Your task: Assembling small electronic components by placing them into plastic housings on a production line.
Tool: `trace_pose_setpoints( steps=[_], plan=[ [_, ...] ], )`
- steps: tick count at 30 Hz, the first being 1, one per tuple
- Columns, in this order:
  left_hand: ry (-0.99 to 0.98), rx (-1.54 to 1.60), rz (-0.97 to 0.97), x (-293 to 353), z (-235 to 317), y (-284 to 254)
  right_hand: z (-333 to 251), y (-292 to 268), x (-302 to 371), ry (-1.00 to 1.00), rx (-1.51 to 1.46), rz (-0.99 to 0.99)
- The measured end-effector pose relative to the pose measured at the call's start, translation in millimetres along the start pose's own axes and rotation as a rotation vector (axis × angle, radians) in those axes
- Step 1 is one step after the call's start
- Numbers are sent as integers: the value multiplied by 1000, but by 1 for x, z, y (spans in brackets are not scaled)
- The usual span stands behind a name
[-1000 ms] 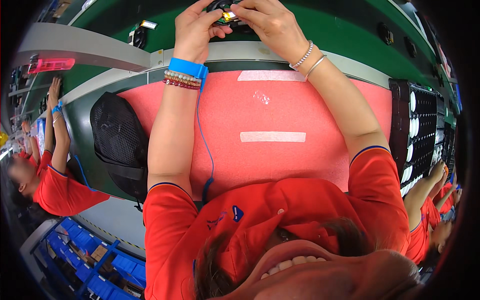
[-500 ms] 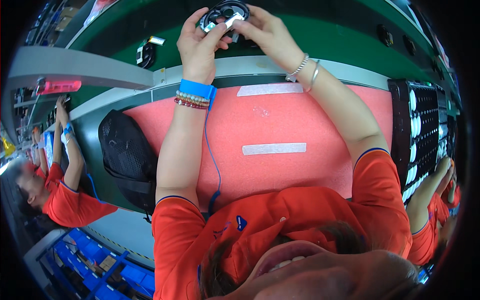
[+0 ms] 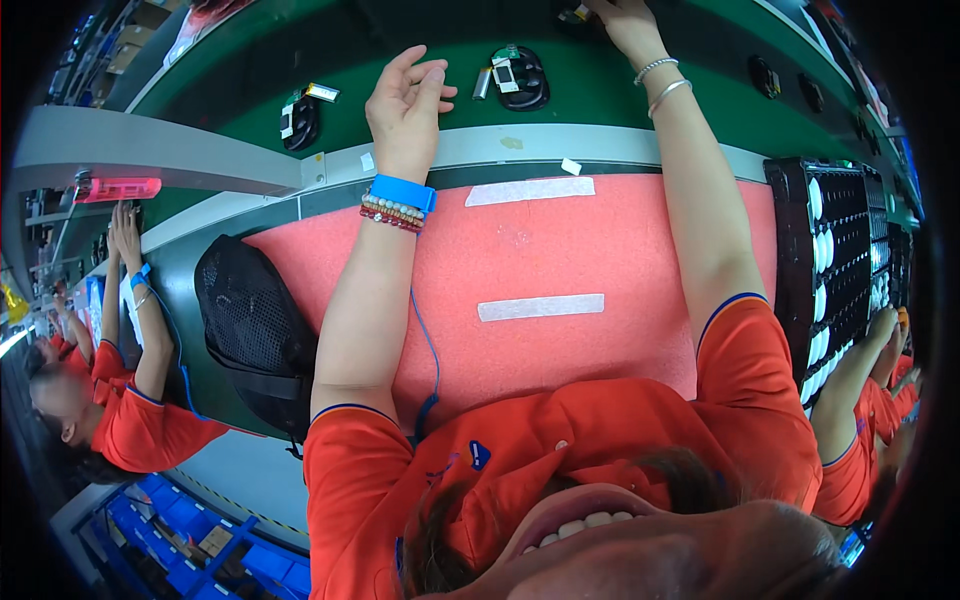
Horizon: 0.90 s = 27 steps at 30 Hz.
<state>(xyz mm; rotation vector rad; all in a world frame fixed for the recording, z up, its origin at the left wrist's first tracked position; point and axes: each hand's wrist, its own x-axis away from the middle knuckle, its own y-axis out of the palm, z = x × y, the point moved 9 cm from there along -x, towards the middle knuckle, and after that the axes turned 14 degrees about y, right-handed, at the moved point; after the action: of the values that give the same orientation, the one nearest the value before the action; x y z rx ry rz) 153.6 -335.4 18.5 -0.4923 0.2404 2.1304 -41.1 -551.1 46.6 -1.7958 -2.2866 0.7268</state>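
My left hand (image 3: 408,105) hovers over the green work surface, fingers loosely curled and apart, holding nothing. To its right lies a black rounded device (image 3: 535,90) with a small circuit board and white part (image 3: 504,75) on top. A silver cell (image 3: 482,84) is beside it. My right hand (image 3: 630,28) reaches to the far edge of the view, beside another dark device (image 3: 574,14) with a small pale piece. Its fingertips are cut off there, so its grip is unclear. Farther left sits a similar black device (image 3: 302,125) with a silver cell (image 3: 322,92).
A pink foam pad (image 3: 540,250) with white tape strips lies before me. A black mesh bag (image 3: 255,320) is on its left, a black rack with white round pieces (image 3: 818,250) on its right. A grey beam (image 3: 160,145) crosses at left. Co-workers (image 3: 130,410) sit on both sides.
Both hands have let go of the black device, which now lies on the green surface. My right hand has moved away, up and right. A small white scrap now lies at the pad's far edge.
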Motion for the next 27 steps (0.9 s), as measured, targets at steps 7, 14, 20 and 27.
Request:
trace_pose_setpoints(
  steps=[7,14,20,27],
  plan=[
    [-33,23,-17,0,0,4,26,-6,-9,-324,552,513],
    [-7,17,13,-1,-1,-5,-75,63,86,-192,993,-280],
    [-16,54,38,-3,-1,-3,-71,64,93,-346,966,-181],
    [74,83,-193,-8,7,3,-147,66,149,-914,383,-323]
  ],
)
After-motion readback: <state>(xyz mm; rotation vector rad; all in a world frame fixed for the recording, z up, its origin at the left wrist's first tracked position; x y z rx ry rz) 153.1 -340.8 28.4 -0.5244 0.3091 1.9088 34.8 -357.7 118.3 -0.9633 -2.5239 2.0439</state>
